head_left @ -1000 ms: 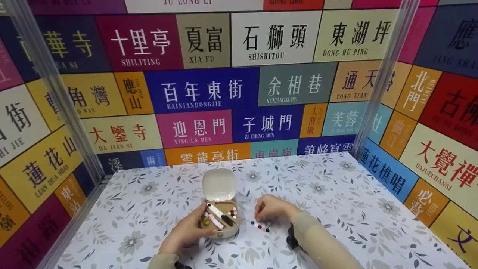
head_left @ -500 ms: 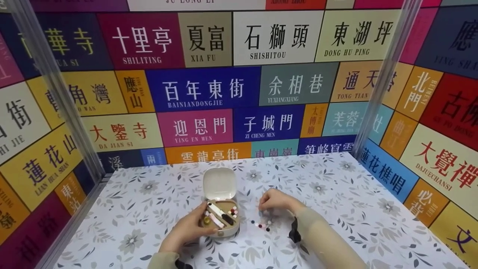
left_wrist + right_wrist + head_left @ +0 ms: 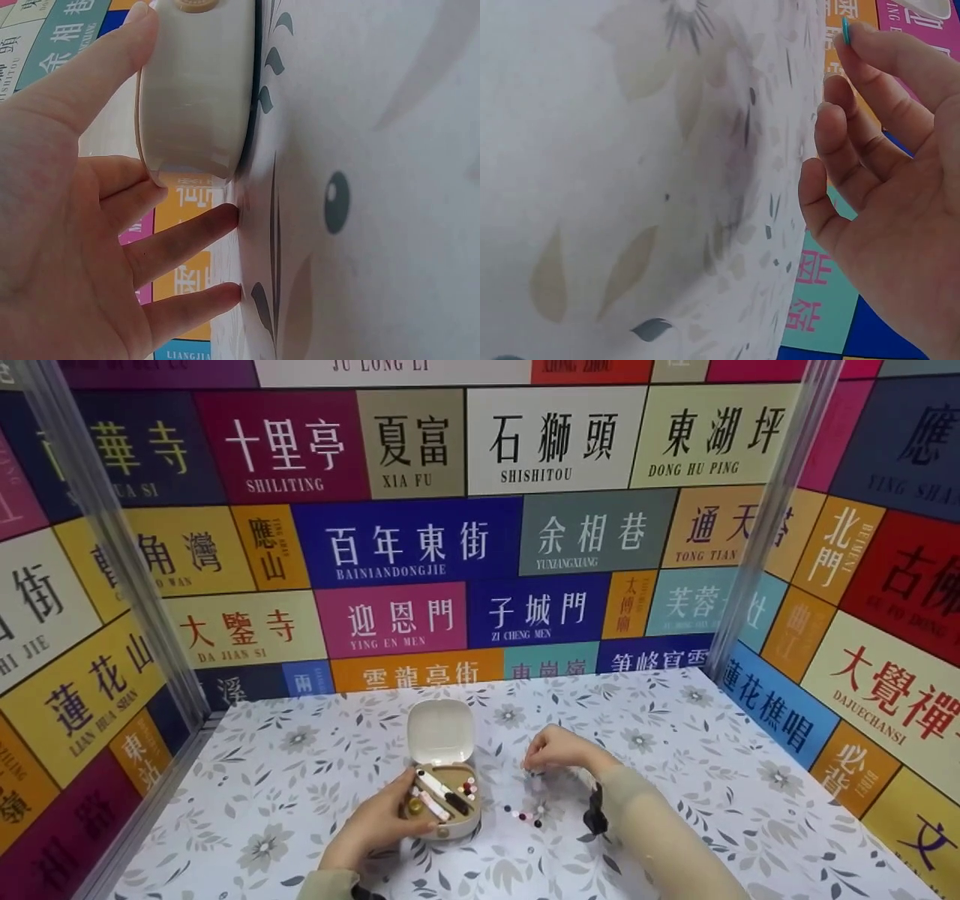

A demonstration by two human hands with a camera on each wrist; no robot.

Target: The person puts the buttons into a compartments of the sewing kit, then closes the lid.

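Note:
A cream box (image 3: 448, 830) with its lid (image 3: 441, 733) raised stands on the table. My left hand (image 3: 382, 814) holds its left side, thumb at the front near a round tan button (image 3: 196, 4); two lower fingers touch the tabletop in the left wrist view. Inside lie a black-and-white pen-like stick (image 3: 444, 793), a pink-and-white stick (image 3: 433, 805), a gold round piece (image 3: 415, 805) and several red, white and black beads (image 3: 469, 787). My right hand (image 3: 564, 750), right of the box, pinches a small teal piece (image 3: 846, 31) between thumb and index finger, other fingers loosely bent.
Between box and right forearm, several small beads (image 3: 523, 815) in black, white, pink and red lie in a short line. A floral cloth (image 3: 322, 780) covers the table. Colourful sign-printed walls (image 3: 405, 540) and clear corner posts (image 3: 757, 525) enclose it.
My right hand has drawn away from the line of beads, toward the back of the table and slightly right. The left hand and box keep their place.

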